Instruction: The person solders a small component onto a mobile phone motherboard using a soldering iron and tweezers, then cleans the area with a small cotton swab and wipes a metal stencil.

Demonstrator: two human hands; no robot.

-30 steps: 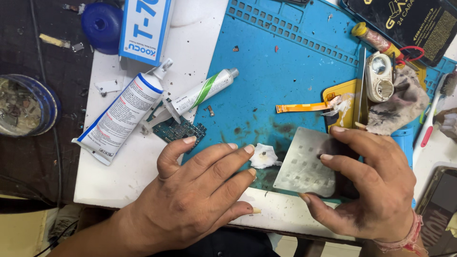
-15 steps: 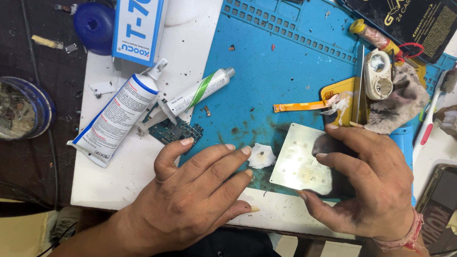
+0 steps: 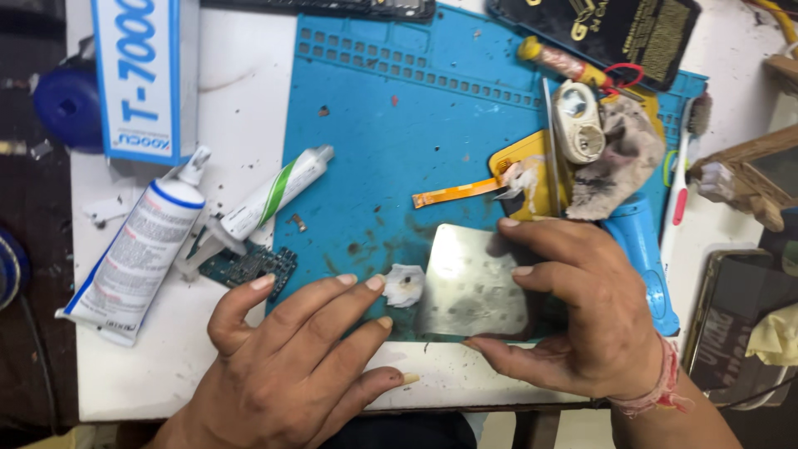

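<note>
My right hand (image 3: 582, 320) grips a thin square metal plate (image 3: 470, 283) by its right side, pressing it flat on the blue work mat (image 3: 399, 150). My left hand (image 3: 291, 366) lies palm down at the mat's front edge. Its fingertips rest on a small crumpled white wad (image 3: 405, 285) just left of the plate. A small dark circuit board (image 3: 249, 266) lies by my left thumb.
A large white glue tube (image 3: 137, 254) and a smaller green-striped tube (image 3: 266, 204) lie at the left, below a blue and white box (image 3: 137, 75). An orange flex cable (image 3: 457, 191), a grey rag (image 3: 619, 166) and a blue tool (image 3: 644, 249) sit at the right.
Both hands keep their hold on the plate and the wad. The view has shifted slightly, so everything sits a little further left and lower.
</note>
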